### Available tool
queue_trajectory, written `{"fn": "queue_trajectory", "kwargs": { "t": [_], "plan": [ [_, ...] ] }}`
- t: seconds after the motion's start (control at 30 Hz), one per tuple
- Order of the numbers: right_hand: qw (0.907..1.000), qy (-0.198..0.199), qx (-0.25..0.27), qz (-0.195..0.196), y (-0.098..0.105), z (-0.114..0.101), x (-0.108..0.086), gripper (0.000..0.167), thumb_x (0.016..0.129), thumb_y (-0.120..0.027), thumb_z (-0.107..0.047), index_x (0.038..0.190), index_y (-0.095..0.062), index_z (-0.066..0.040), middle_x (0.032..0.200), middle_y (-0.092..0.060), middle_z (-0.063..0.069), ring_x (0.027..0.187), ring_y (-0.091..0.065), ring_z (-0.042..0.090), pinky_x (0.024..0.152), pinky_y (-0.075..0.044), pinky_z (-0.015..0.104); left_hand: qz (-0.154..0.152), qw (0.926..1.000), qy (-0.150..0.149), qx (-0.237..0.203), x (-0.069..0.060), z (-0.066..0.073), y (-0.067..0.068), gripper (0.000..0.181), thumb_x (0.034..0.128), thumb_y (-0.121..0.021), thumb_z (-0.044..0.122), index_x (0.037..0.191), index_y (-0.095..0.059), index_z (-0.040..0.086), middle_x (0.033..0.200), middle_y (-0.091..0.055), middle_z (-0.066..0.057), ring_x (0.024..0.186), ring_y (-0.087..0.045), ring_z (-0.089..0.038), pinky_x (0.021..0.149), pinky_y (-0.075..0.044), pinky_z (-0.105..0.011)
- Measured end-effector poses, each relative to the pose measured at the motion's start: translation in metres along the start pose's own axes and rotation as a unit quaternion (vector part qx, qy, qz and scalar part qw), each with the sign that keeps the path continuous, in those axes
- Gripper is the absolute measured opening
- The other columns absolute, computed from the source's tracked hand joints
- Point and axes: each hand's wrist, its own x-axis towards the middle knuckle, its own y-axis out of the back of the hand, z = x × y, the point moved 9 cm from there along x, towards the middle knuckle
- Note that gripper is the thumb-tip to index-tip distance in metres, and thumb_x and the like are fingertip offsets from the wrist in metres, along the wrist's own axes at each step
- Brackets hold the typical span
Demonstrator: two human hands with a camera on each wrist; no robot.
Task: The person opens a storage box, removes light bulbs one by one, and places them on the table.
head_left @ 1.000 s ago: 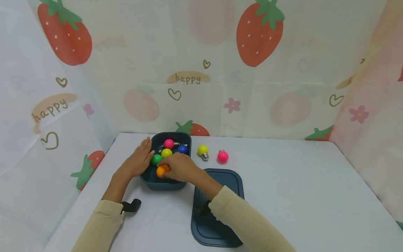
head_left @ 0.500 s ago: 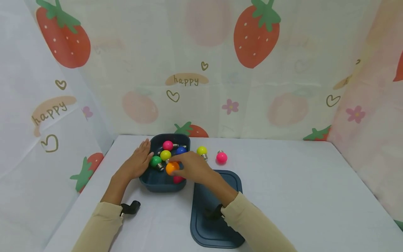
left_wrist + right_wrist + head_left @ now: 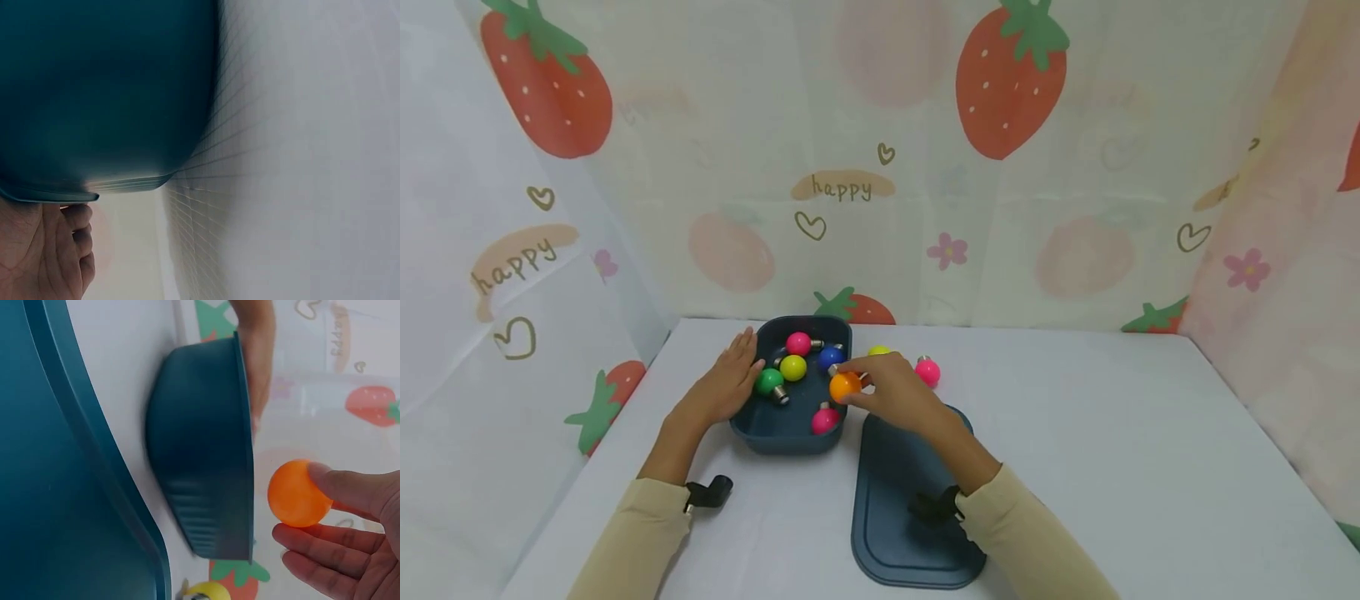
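Observation:
An orange light bulb (image 3: 844, 387) is pinched between the thumb and fingers of my right hand (image 3: 897, 392), at the right rim of a dark blue box (image 3: 786, 444). In the right wrist view the orange bulb (image 3: 299, 494) appears just above the box's rim. My left hand (image 3: 727, 379) rests against the box's left side with its fingers straight. Inside the box lie a green bulb (image 3: 769, 382), a yellow bulb (image 3: 793, 367), a blue bulb (image 3: 831, 358) and two pink bulbs, one far (image 3: 798, 343) and one near (image 3: 825, 419).
A dark blue lid (image 3: 917, 517) lies on the white table (image 3: 1112, 467), under my right forearm. Beyond my right hand are a yellow bulb (image 3: 878, 351), partly hidden, and a pink bulb (image 3: 928, 372). A strawberry-print cloth (image 3: 1000, 208) stands behind the table.
My right hand has lifted the orange bulb and carried it rightward from the box's near part to its right rim. The near pink bulb is now uncovered. My left hand stays at the box.

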Motion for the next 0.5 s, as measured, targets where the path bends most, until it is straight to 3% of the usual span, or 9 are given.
{"fn": "queue_trajectory", "kwargs": {
  "t": [0.33,0.5],
  "plan": [
    [0.9982,-0.003,0.045,0.040,0.021,0.020,-0.012,0.040,0.091,-0.078,-0.013,0.130,-0.069,-0.005,0.124,-0.071,0.009,0.103,-0.068,0.025,0.092,-0.057,0.041,0.004,1.0000,-0.003,0.004,-0.001,0.002,0.002,0.064,0.1122,-0.030,0.030,0.158,-0.008,-0.010,0.167,-0.004,-0.027,0.154,-0.003,-0.044,0.121,-0.009,-0.061],
    [0.9974,-0.006,0.037,0.061,0.032,0.031,-0.014,0.039,0.090,-0.078,-0.013,0.127,-0.070,-0.003,0.122,-0.072,0.010,0.099,-0.070,0.025,0.090,-0.058,0.038,0.005,1.0000,-0.005,0.002,0.000,0.002,0.002,0.065,0.1123,-0.030,0.031,0.158,-0.008,-0.010,0.167,-0.004,-0.027,0.153,-0.003,-0.045,0.121,-0.009,-0.061]
  ]
}}
